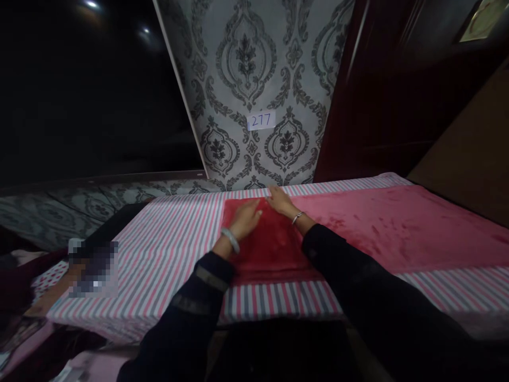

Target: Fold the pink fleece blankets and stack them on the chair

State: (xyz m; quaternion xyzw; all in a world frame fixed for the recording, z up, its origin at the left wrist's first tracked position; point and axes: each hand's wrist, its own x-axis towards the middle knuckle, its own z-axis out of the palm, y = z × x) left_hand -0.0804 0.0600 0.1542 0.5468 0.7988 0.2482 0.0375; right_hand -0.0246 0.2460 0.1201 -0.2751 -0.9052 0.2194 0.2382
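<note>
A long plush cloth, perhaps a blanket, lies across the striped table cover. Its left end is a deeper red section that looks folded over the lighter pinkish-red part. My left hand, with a pale bangle at the wrist, is over the upper left of the red section, fingers stretched out and slightly blurred. Close beside it, my right hand, wearing a thin silver bracelet, reaches to the far edge of the red section with its fingers extended. Neither hand appears to grip the cloth.
The pink, grey and white striped cover spreads over the table. Behind stand a patterned wall with a paper marked 277, a large dark screen and a dark red panel. A pixelated patch covers something at left.
</note>
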